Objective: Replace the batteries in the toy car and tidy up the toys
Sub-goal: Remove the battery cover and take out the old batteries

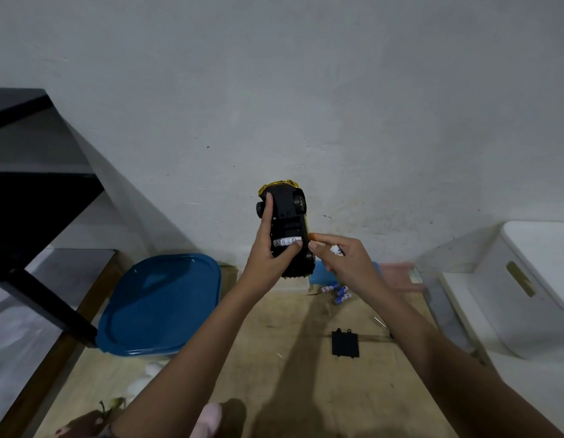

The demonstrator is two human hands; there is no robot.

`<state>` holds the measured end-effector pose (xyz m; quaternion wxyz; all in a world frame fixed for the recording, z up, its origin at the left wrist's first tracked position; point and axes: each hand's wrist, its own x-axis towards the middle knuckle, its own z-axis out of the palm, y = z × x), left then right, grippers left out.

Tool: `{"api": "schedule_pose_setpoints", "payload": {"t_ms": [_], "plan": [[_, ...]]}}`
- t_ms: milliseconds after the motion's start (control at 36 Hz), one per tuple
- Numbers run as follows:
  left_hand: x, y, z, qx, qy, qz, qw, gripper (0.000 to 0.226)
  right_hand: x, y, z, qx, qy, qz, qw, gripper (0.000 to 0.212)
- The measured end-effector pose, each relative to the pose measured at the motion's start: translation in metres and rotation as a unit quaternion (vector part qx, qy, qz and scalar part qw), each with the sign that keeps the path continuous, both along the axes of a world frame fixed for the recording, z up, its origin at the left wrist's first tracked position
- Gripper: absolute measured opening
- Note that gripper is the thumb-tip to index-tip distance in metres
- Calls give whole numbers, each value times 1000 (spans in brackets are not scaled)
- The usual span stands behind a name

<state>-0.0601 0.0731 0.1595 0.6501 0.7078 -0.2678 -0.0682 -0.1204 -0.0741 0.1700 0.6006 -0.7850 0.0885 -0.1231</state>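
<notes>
Gripping upturned black plastic toy car point(285, 229), left hand point(268, 248); right hand point(343, 263) pinching cylindrical battery point(337, 250).

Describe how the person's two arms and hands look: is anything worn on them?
Both forearms are bare as far as the picture shows; no sleeve reaches them. The left hand and the right hand wear no gloves. I see no ring, watch or bracelet on the fingers or wrists, though the picture is a little soft.

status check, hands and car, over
Left hand grips toy car underside up. Right hand holds a battery. Battery cover off, on floor. Nothing blocking.
</notes>
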Motion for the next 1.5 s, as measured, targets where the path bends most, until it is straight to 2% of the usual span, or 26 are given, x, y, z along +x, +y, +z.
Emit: {"api": "schedule_pose_setpoints", "payload": {"t_ms": [333, 583, 833, 1333, 1500], "plan": [[0, 0, 4, 47, -48, 3, 998, 93, 0, -5, -10, -17, -20, 11, 1000, 33], [0, 1, 3, 42, -39, 10, 998, 95, -1, -3, -8, 18, -12, -8, 1000, 24], [0, -1, -1, 43, -22, -1, 999, 103, -5, -2, -13, 38, -4, -15, 999, 33], [-4, 2, 1, 46, -33, 57, 997, 112, -5, 4, -16, 28, -10, 2, 1000, 36], [-7, 1, 5, 86, -52, 77, 992, 117, -7, 4, -16, 15, -12, 10, 1000, 36]]}}
